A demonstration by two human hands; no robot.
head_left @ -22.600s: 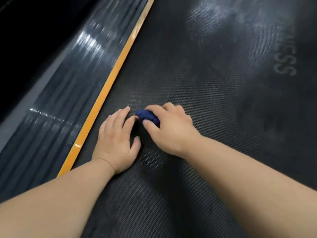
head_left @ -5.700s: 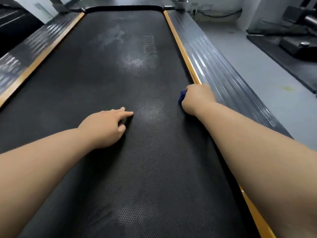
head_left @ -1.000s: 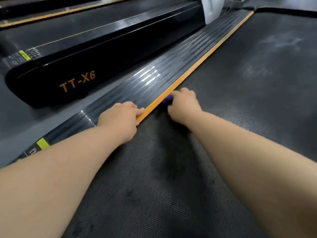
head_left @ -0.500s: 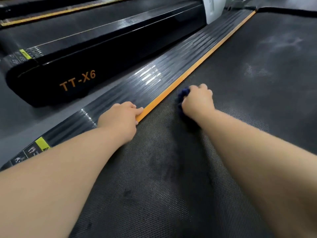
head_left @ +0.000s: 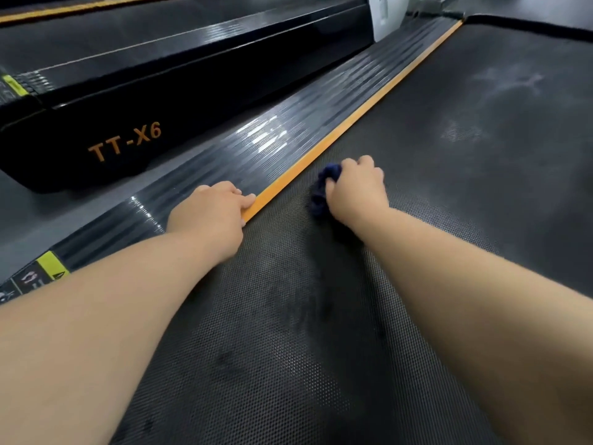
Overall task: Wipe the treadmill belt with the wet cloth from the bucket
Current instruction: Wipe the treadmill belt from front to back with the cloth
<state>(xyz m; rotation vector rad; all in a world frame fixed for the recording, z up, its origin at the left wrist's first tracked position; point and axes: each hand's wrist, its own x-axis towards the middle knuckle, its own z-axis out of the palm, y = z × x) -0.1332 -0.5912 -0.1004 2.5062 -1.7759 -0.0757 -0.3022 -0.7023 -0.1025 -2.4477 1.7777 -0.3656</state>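
Observation:
The dark textured treadmill belt (head_left: 449,175) fills the right and lower part of the head view, with pale smears further up it. My right hand (head_left: 356,191) grips a bunched dark blue cloth (head_left: 322,191) and holds it down on the belt close to the orange edge strip (head_left: 337,136). My left hand (head_left: 208,213) rests on the ribbed side rail (head_left: 256,149), fingers bent over the orange strip. Most of the cloth is hidden under my right hand.
A second black treadmill marked TT-X6 (head_left: 128,139) stands to the left across a narrow strip of grey floor (head_left: 38,213). A yellow warning sticker (head_left: 51,268) sits on the near end of the side rail. A white post (head_left: 385,14) rises at the top.
My right hand has slid the cloth away from the orange strip, rightward and a little nearer over the belt. My left hand has stayed on the rail.

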